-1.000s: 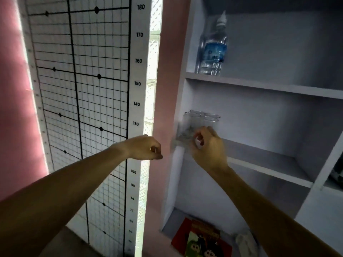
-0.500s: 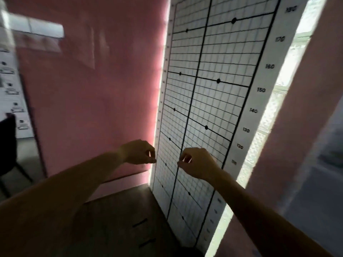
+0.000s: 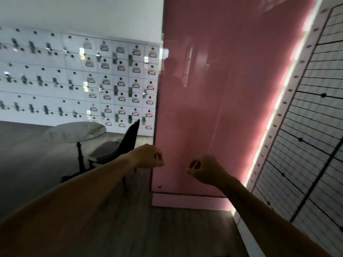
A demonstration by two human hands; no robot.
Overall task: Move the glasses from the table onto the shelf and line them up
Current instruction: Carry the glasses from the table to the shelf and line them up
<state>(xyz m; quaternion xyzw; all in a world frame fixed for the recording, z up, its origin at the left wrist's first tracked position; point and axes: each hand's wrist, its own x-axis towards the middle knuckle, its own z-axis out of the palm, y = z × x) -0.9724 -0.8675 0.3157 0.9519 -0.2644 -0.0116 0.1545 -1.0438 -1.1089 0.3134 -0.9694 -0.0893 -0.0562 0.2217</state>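
Both my arms reach forward at mid height in the head view. My left hand (image 3: 148, 157) has its fingers curled and holds nothing. My right hand (image 3: 203, 170) is also curled and empty, a short gap to the right of the left. A round white table (image 3: 74, 132) stands at the left in the distance; blur hides whether glasses stand on it. The shelf and the glasses on it are out of view.
A dark chair (image 3: 118, 147) stands beside the table. A pink wall panel (image 3: 213, 89) fills the middle, right ahead of my hands. A height-chart grid (image 3: 315, 127) covers the wall at the right. White lockers (image 3: 83, 80) line the far wall. The floor is dark wood.
My right hand left the glasses on the shelf and came away empty. My view swung left from the shelf past the height chart to the pink wall, table and lockers.
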